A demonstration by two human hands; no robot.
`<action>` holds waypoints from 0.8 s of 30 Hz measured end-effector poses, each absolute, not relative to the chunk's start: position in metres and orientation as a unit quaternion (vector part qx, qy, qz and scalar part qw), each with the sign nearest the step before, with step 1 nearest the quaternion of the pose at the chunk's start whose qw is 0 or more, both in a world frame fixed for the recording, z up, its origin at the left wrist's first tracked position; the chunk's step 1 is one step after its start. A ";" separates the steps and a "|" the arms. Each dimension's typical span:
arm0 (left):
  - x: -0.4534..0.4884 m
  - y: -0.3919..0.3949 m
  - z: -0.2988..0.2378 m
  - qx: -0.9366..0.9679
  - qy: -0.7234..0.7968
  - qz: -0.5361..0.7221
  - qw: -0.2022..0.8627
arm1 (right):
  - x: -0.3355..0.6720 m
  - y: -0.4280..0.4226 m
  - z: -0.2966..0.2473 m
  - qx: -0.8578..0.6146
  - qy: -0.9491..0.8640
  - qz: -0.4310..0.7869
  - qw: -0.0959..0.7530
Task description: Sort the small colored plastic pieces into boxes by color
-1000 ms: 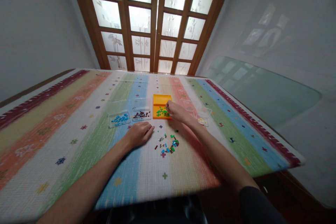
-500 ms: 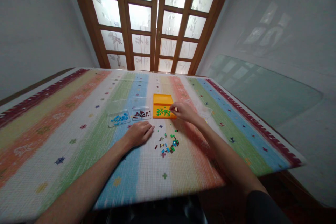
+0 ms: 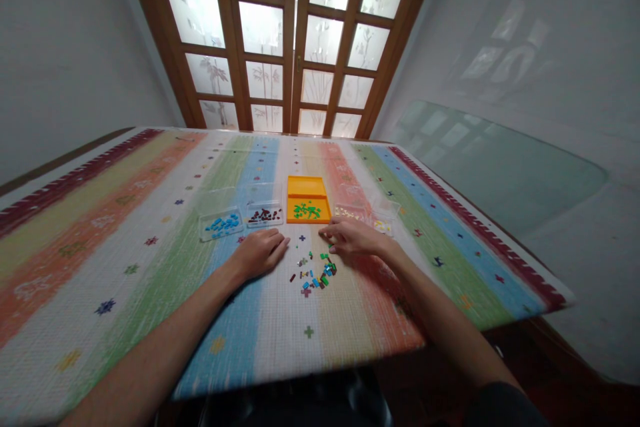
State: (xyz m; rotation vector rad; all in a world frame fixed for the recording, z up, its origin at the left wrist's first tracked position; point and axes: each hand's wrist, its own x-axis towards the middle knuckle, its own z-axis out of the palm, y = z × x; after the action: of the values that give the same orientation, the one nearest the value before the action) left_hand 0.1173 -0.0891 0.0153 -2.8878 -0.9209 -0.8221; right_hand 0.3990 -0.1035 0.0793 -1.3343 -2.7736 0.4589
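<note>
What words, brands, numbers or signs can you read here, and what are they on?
None: I can't read any word, label, brand, number or sign.
Orange box: no lettering shows.
Little pieces: too small to tell whether anything is marked on them.
Tablecloth: plus shapes and stars, which look like decoration, not writing.
Door panes: plant pictures, no readable letters.

No lettering, number or brand could be read on the orange box (image 3: 306,185) or the clear trays (image 3: 204,234) left and right of it; small print was perhaps lost in the blur.
</note>
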 end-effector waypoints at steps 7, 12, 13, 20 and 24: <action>0.118 -0.089 0.015 -0.919 -0.298 -0.258 -0.008 | 0.393 -0.101 0.071 -0.460 -0.877 0.134 0.049; 0.117 -0.089 0.014 -0.919 -0.299 -0.256 -0.008 | 0.387 -0.094 0.064 -0.468 -0.875 0.117 0.044; 0.117 -0.089 0.014 -0.920 -0.299 -0.254 -0.008 | 0.386 -0.094 0.063 -0.470 -0.875 0.112 0.045; 0.118 -0.089 0.014 -0.921 -0.295 -0.254 0.006 | 0.380 -0.101 0.056 -0.495 -0.860 0.087 0.089; 0.118 -0.089 0.015 -0.921 -0.293 -0.255 0.006 | 0.382 -0.101 0.052 -0.493 -0.861 0.069 0.107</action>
State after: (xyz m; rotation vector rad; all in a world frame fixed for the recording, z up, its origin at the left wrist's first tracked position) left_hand 0.1183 -0.0895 0.0150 -2.8828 -0.9172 -0.7978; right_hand 0.3821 -0.1013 0.0523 -1.4522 -2.5344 0.2025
